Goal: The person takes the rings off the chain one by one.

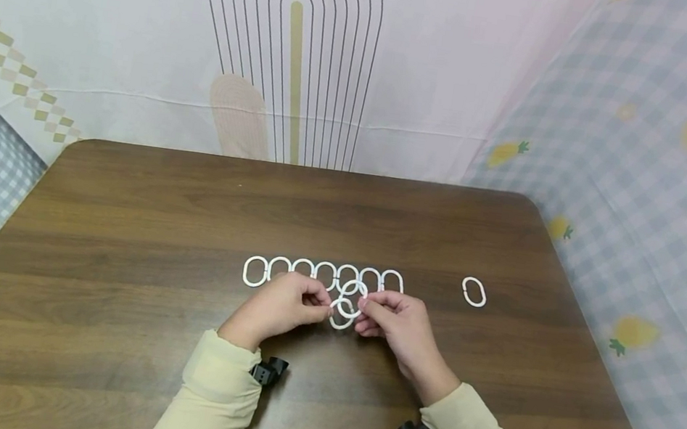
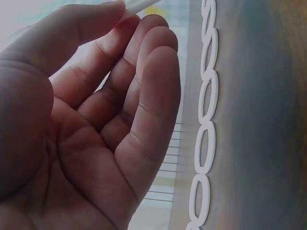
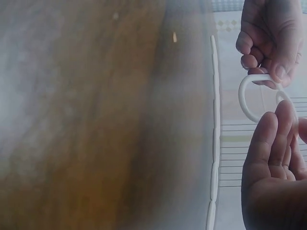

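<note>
My left hand (image 1: 277,308) pinches a white plastic oval link (image 1: 339,327) between thumb and forefinger, above the table. Opposite it, my right hand (image 1: 403,328) holds a second white link (image 1: 355,282) by its side. The two links overlap in the head view; whether one is hooked through the other I cannot tell. In the right wrist view, the left hand's link (image 3: 242,98) shows as a rounded loop, partly hidden behind the right fingers. Just beyond both hands, several white links (image 1: 245,270) lie side by side in a row, its lower edge partly covered by the hands.
One loose white link (image 1: 485,293) lies apart on the right of the brown wooden table (image 1: 103,327). A patterned cloth (image 1: 429,73) hangs behind the table's far edge, and a checked cloth (image 1: 644,235) hangs along the right side.
</note>
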A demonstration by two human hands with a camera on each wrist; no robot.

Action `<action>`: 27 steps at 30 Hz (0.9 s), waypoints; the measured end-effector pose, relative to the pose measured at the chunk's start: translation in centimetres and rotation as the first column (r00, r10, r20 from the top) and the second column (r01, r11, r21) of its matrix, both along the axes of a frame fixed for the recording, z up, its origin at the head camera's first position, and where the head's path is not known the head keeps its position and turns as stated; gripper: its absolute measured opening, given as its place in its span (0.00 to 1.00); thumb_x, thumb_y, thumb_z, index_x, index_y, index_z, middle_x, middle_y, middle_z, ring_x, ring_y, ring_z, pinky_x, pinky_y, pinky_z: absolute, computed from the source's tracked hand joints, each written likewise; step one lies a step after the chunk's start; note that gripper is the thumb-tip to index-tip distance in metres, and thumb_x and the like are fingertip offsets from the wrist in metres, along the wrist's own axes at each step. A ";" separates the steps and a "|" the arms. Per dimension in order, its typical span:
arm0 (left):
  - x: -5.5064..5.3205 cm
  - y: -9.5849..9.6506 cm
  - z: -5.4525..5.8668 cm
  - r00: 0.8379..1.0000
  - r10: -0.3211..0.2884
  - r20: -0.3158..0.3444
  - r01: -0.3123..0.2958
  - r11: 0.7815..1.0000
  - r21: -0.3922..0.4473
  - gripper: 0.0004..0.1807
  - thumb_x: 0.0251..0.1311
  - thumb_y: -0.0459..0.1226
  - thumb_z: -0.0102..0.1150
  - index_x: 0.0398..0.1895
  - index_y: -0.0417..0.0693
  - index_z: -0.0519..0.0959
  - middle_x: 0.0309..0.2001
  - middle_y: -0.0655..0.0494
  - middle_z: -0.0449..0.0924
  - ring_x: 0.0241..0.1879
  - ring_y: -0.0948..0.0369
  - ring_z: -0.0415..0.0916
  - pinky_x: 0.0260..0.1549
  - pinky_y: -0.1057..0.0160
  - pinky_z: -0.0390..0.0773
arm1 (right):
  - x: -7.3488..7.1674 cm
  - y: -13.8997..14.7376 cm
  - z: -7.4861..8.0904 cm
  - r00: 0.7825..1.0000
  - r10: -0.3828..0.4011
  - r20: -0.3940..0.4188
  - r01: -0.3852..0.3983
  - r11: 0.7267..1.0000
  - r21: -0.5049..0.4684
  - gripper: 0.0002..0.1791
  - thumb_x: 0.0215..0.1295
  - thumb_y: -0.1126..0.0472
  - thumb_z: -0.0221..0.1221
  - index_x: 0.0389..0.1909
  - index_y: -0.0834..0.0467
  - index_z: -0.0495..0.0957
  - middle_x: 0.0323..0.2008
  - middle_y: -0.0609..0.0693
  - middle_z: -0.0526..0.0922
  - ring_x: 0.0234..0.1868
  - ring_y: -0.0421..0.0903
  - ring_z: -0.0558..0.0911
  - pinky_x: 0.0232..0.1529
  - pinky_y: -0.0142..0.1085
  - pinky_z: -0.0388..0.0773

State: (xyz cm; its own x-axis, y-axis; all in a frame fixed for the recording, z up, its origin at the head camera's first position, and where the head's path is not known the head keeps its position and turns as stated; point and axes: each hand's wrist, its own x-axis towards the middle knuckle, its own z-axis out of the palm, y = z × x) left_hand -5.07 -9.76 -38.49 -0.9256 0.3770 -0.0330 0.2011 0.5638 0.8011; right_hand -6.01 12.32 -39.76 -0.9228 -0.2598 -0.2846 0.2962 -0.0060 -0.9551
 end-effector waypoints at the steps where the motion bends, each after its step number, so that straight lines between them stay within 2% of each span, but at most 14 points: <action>1: 0.0 0.0 0.0 1.000 0.000 0.000 0.000 1.000 0.000 0.03 0.60 0.37 0.67 0.28 0.51 0.85 0.27 0.66 0.82 0.29 0.71 0.74 0.34 0.68 0.76 | 0.0 0.0 0.0 1.000 0.002 0.005 -0.002 1.000 0.000 0.09 0.66 0.70 0.60 0.39 0.75 0.78 0.25 0.54 0.84 0.23 0.44 0.84 0.30 0.38 0.84; 14: 0.1 -0.5 0.2 1.000 0.011 -0.009 -0.011 1.000 0.025 0.03 0.58 0.36 0.67 0.28 0.50 0.85 0.27 0.65 0.82 0.29 0.70 0.75 0.35 0.68 0.76 | 0.1 0.7 -0.3 0.996 0.077 0.046 -0.078 0.997 0.015 0.14 0.67 0.70 0.60 0.43 0.81 0.75 0.23 0.50 0.82 0.23 0.41 0.83 0.29 0.35 0.83; 27: 0.1 -0.8 0.1 1.000 0.003 0.002 -0.003 1.000 0.026 0.03 0.59 0.36 0.67 0.27 0.50 0.85 0.26 0.66 0.81 0.28 0.70 0.74 0.35 0.67 0.76 | 0.0 1.0 -0.5 0.994 0.082 0.074 -0.085 0.996 0.027 0.14 0.65 0.70 0.59 0.43 0.80 0.76 0.24 0.51 0.82 0.23 0.41 0.83 0.28 0.35 0.83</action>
